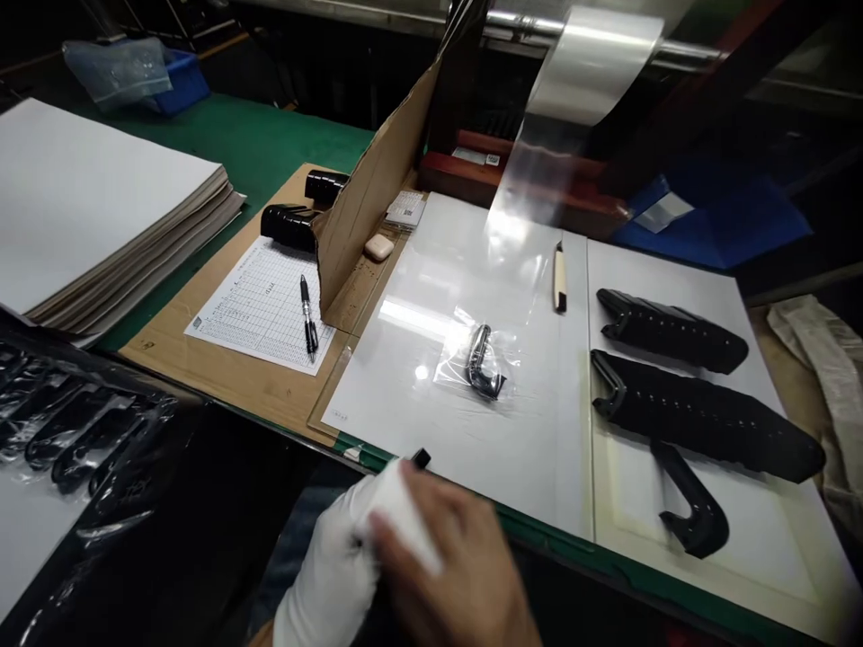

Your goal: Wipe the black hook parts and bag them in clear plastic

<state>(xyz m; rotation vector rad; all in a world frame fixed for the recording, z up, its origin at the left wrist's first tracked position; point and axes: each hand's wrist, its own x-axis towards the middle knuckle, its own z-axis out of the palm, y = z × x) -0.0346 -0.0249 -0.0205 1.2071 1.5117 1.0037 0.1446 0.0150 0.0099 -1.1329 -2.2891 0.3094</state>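
Just above the near edge of the green counter [580, 562], a white pad [401, 517] with a small black tip [422, 459] showing at its far end is held between both hands. The white-gloved left hand [330, 571] wraps its lower side, while the bare right hand [451, 575] lies over it, its fingers [431, 503] curled closed on the pad. Beyond them, on a white board [404, 449], lies a clear plastic bag [472, 359] holding a bent black part. A utility knife [559, 279] lies near the board's seam, with curved black strips [701, 418] to its right. Left of a cardboard divider [378, 180] are a printed form [256, 305] and a pen [308, 314]; a stack of white sheets [101, 207] sits farther left.
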